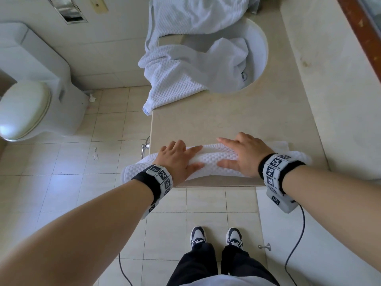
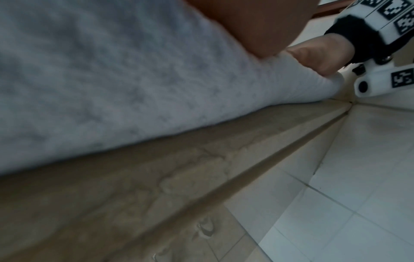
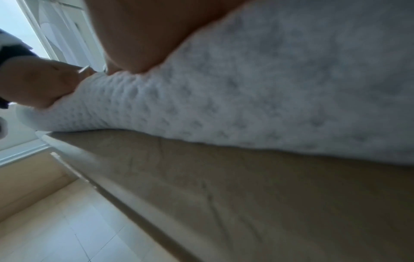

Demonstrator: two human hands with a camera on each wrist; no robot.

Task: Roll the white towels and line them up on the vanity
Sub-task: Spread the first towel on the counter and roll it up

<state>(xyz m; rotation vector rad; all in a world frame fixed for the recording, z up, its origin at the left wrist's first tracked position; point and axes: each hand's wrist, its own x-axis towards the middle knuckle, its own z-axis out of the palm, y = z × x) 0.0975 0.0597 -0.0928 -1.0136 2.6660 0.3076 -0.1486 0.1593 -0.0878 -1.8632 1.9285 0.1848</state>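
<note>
A white waffle towel [image 1: 212, 157], rolled into a long roll, lies along the front edge of the beige vanity [image 1: 226, 120]. Its left end overhangs the counter's corner, and a flat tail shows past my right wrist. My left hand [image 1: 177, 159] and right hand [image 1: 241, 155] press down on the roll side by side, index fingers and thumbs stretched toward each other. In the left wrist view the towel [image 2: 112, 79] fills the top, above the vanity edge [image 2: 156, 177]. The right wrist view shows the roll [image 3: 268, 88] under my palm. Loose white towels [image 1: 191, 65] lie heaped over the sink [image 1: 262, 48].
A toilet [image 1: 26, 108] stands to the left on the tiled floor [image 1: 68, 162]. A raised ledge [image 1: 329, 79] runs along the counter's right side under a wooden mirror frame [image 1: 362, 23]. A metal fitting [image 1: 145, 145] sticks out by the vanity's left corner. Cables hang from both wrists.
</note>
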